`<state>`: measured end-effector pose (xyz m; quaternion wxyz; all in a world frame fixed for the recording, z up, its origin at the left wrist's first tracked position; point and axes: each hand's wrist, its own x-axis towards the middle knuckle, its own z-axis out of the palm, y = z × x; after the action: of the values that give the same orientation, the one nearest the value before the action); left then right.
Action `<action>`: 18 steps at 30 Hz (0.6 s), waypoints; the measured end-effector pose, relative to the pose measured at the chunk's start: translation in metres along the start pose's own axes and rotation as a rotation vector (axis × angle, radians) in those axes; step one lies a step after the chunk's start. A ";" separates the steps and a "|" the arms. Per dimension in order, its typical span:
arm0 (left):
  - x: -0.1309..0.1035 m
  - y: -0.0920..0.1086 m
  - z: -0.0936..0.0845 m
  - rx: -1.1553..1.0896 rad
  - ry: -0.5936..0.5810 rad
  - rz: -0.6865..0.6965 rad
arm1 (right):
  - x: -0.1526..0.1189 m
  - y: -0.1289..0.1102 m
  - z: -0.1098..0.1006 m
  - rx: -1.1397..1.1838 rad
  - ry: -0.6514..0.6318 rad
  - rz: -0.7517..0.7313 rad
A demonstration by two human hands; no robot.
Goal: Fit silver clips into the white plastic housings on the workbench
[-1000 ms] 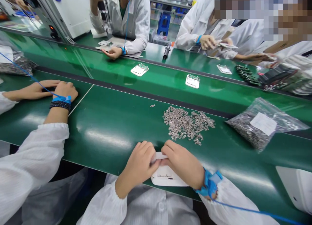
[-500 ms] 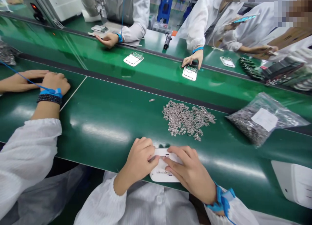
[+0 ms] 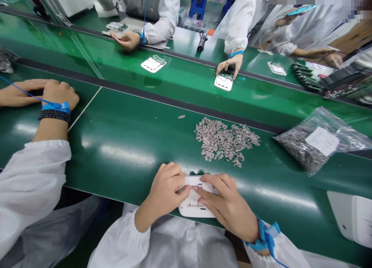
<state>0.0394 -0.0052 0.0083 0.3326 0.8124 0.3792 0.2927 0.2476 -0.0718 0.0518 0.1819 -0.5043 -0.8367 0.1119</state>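
White casing (image 3: 185, 210), slots (image 3: 200, 209) sideways, long axis unclear; left hand (image 3: 167, 190), right hand (image 3: 229, 204): half-curled grip, hold uncertain

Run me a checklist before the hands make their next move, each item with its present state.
1. Left hand touching the white case: ok, at its left side.
2. Right hand touching the case: ok, fingertips on its top.
3. Small part between the fingertips: cannot tell, too little shows.
4. Blue strap on the right wrist: ok.
5. Pile of metal parts apart from the case: ok, beyond it.
6. Case well inside the table's edge: not ok, it lies right at the near edge.
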 end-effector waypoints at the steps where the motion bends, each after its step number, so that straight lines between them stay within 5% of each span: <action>1: 0.000 0.000 0.000 0.007 0.002 0.002 | 0.001 -0.001 0.000 -0.007 -0.003 0.001; 18: -0.006 0.004 0.011 0.241 0.123 0.152 | -0.005 -0.003 0.011 0.008 0.102 0.003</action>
<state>0.0459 -0.0160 0.0034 0.1859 0.8532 0.3687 0.3188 0.2428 -0.0774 0.0419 0.2262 -0.5099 -0.8251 0.0897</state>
